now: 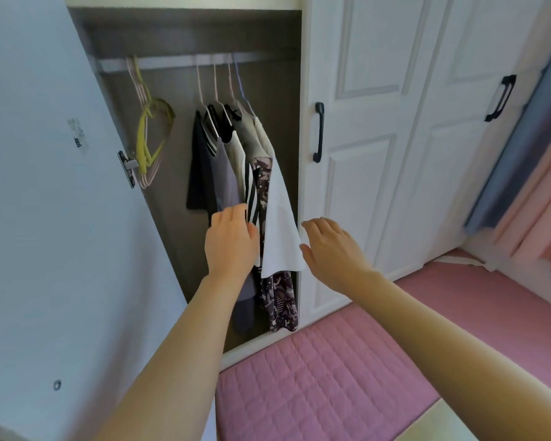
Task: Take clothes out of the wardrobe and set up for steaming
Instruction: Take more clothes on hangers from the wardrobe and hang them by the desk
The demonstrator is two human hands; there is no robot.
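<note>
The wardrobe (198,30) stands open, with several garments hanging on hangers from its rail (172,62). A white garment (280,224) hangs at the right end, a dark patterned one (280,300) behind it, a black-and-white striped one (252,198) and a grey one (226,173) to the left. My left hand (231,240) reaches in with its fingers against the striped and grey garments; its fingertips are hidden among the cloth. My right hand (328,249) hovers with relaxed fingers just right of the white garment's hem, holding nothing.
Empty yellow and pink hangers (150,135) hang at the rail's left end. The open wardrobe door (61,218) stands on the left. Closed white doors with black handles (318,132) are on the right. A pink quilted mattress (315,377) lies below, pink and blue curtains (528,173) at far right.
</note>
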